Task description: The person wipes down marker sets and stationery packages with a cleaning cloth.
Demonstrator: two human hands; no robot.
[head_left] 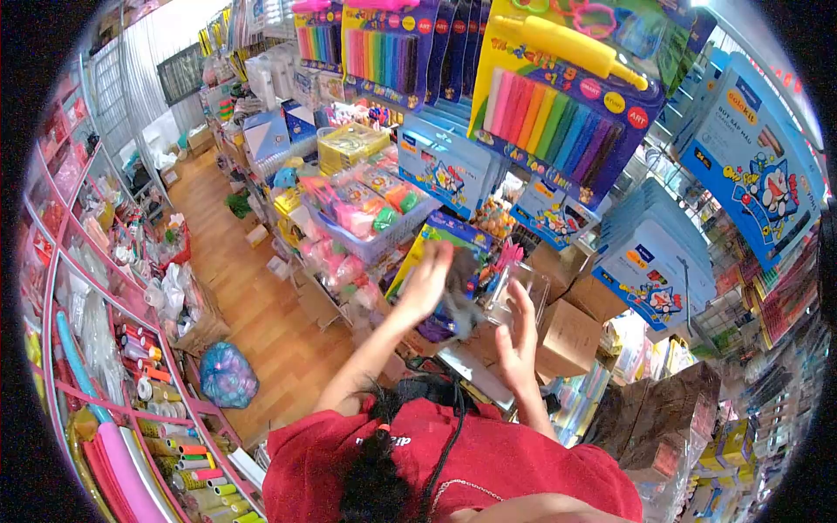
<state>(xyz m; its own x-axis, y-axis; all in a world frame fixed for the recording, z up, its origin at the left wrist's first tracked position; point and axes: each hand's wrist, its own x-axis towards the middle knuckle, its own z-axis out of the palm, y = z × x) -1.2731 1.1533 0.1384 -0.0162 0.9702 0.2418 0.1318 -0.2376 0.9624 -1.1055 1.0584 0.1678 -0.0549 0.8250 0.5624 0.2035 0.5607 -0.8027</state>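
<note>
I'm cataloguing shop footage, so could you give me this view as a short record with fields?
setting: shop aisle with wooden floor
left hand: raised, blurred, beside a dark grey item too blurred to identify
right hand: at a clear plastic box; exact grip unclear
beyond hands: plastic basket of colourful packs
hanging above: modelling pack with a row of coloured sticks
right side: light blue boxes, cardboard box
floor, left: filled blue bag

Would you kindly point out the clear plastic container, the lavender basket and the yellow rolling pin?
Clear plastic container (500,302): head view, left side.
Lavender basket (399,233): head view, outer wall.
Yellow rolling pin (571,50): head view, barrel's middle.
</note>
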